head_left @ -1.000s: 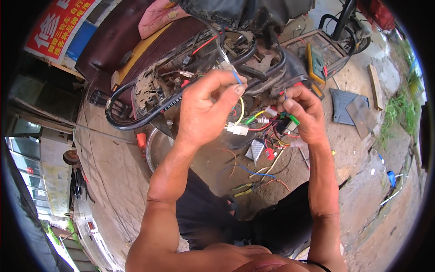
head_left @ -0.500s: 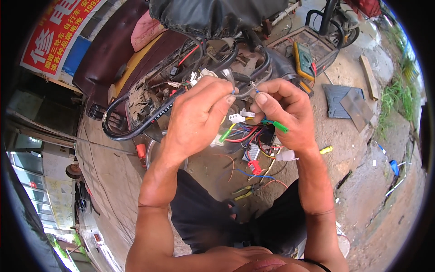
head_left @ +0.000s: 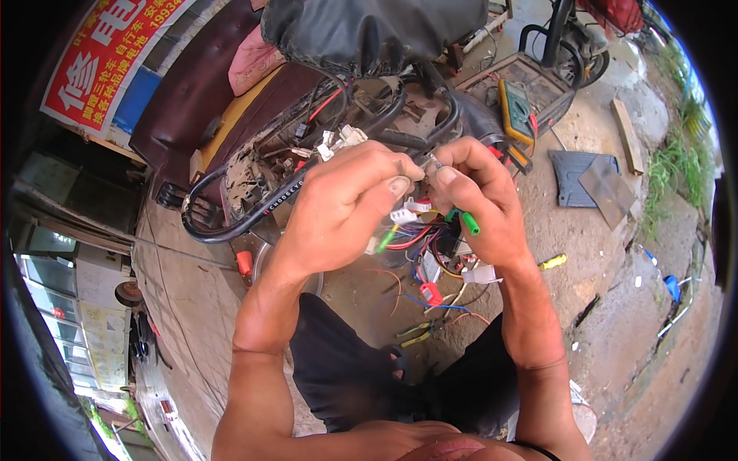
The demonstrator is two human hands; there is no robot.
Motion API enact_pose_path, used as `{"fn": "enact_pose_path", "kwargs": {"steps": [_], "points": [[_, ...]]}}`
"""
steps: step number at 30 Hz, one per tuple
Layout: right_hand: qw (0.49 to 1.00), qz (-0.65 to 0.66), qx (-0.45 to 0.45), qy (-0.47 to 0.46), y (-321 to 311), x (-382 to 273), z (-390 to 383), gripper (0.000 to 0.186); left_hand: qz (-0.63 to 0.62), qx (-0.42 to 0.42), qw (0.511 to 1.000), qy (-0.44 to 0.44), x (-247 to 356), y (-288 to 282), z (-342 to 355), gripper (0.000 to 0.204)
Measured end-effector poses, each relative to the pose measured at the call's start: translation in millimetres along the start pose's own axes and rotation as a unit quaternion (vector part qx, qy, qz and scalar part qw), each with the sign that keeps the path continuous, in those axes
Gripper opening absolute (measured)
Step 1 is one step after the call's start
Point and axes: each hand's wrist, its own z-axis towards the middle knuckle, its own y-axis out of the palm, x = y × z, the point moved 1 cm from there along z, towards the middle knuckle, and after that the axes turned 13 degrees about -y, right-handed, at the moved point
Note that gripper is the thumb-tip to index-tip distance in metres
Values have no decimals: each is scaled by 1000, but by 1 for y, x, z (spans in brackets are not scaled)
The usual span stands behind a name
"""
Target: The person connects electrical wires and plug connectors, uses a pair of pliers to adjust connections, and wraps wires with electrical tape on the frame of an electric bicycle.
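Observation:
Fingertips close together, both hands work in front of a stripped vehicle frame [head_left: 280,188]. My left hand [head_left: 338,200] is closed in a pinch on a thin wire end, mostly hidden by thumb and forefinger. Between the thumb and forefinger of my right hand [head_left: 488,196] a small metal wire terminal [head_left: 433,161] pokes up. Beside the right palm hangs a green connector sleeve [head_left: 470,223]. Below the fingers dangle a white plug [head_left: 402,217], a blurred green sleeve [head_left: 387,238] and a bundle of coloured wires. A red connector [head_left: 430,293] hangs lower, near the ground.
Yellow-handled pliers [head_left: 416,336] lie between my feet. A yellow-green multimeter [head_left: 515,111] rests on the rack at the far right. On the ground to the right are a yellow-handled tool [head_left: 553,262], a black mat [head_left: 565,188] and a wooden plank [head_left: 626,137]. A maroon sofa [head_left: 173,111] stands far left.
My hands have come closer together, the left one moving right, so the fingertips nearly meet. The clear sleeve and blue bits at the wire ends are now mostly hidden.

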Motion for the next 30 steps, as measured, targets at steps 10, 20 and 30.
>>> {"fn": "enact_pose_path", "kwargs": {"steps": [10,20,30], "points": [[999,12,14,-30,1,3,0,51,50,-81,995,-23,-10,-2,16,12],[948,-239,-110,-177,-20,1,8,27,99,-221,970,-12,-6,-15,29,13],[953,-254,-66,-150,-14,9,2,12,101,-81,992,-1,-2,-9,24,16]]}}
